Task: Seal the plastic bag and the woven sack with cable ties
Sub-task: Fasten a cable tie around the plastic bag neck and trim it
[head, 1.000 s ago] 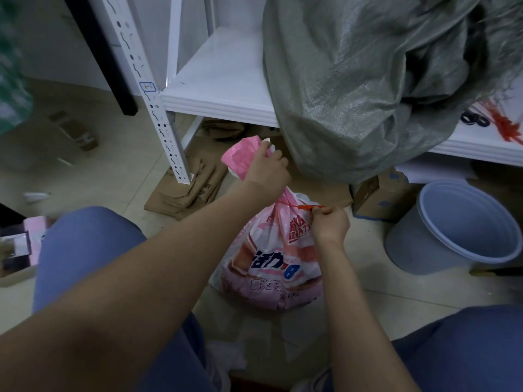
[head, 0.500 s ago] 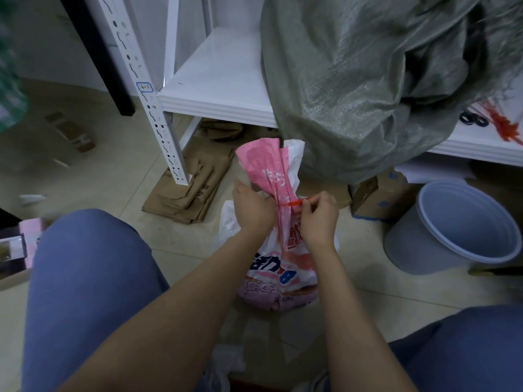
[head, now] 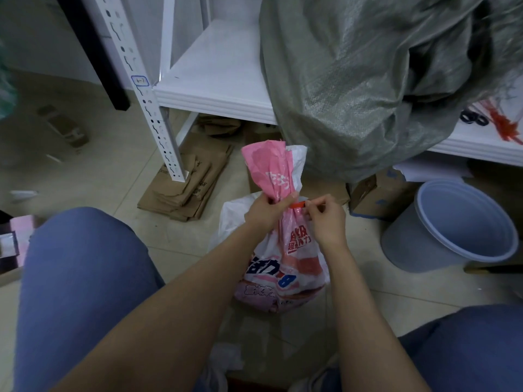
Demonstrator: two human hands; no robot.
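Note:
A pink and white printed plastic bag (head: 294, 258) stands on the floor between my knees, its top gathered into a neck that fans out above. My left hand (head: 266, 210) grips that neck from the left. A red cable tie (head: 298, 205) circles the neck, and my right hand (head: 325, 219) pinches its end on the right side. A large grey-green woven sack (head: 368, 80) lies slumped on the white shelf (head: 215, 80) behind, hanging over its front edge. More red cable ties (head: 506, 125) lie on the shelf at the far right.
A grey plastic bucket (head: 452, 224) stands on the floor to the right. Flattened cardboard (head: 184, 188) lies under the shelf beside a white perforated upright (head: 147, 103). A small carton (head: 376, 193) sits near the bucket. Black scissors (head: 472, 118) rest on the shelf.
My left hand has slid down from the bag's top to its neck, letting the top spring up. My right hand has stayed on the tie's end, close to the neck.

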